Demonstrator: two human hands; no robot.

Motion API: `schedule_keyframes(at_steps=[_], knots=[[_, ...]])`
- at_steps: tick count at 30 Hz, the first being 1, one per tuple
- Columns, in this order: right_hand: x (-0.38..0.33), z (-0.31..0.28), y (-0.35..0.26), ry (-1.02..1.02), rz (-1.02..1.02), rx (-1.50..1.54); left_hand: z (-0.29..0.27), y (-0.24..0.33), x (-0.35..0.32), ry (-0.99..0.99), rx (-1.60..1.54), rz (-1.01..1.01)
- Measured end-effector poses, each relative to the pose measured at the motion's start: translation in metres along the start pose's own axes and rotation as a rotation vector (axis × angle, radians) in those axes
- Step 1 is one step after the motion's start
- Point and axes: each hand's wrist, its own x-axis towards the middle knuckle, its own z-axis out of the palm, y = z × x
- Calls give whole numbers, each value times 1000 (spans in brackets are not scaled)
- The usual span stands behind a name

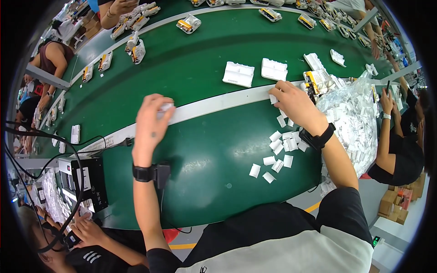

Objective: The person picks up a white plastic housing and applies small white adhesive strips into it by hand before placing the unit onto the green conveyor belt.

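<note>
My left hand, slightly blurred, is curled round a white plastic piece above the pale rail along the green bench. Its fingers partly cover the piece. On the right, my right hand pinches a small white piece over the same rail. Below that hand, several small white plastic pieces lie scattered on the green bench top. Just beyond the rail, two white plastic covers rest side by side on the green conveyor belt.
A clear bag full of small white pieces stands at the right, beside white housings with yellow-and-black parts. A black box-shaped device with cables is at the left. More assemblies line the belt's far side; co-workers sit around.
</note>
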Motion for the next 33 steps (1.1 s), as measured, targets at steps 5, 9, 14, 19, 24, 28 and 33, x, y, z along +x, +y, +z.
schedule_keyframes(at_steps=[5, 9, 14, 19, 24, 28, 33], knots=[[2, -1, -6, -13, 32, 58, 4, 41, -8, -190, -266, 4], [3, -6, -14, -26, 33, 279, 3, 48, -13, -275, -500, -11], [14, -19, -39, -141, 158, 585, -11, 51, -12, -266, -387, 73], [16, -7, -63, -180, 285, 882, -5, 30, -14, -202, 20, 299], [17, 12, -71, 92, -87, 344, 0, 32, -19, -327, 1, 219], [20, 4, -68, 38, -171, 202, -1, 42, -21, -268, 12, 250], [21, 9, -72, -41, -154, 287, -18, 67, -29, -351, 185, 242]])
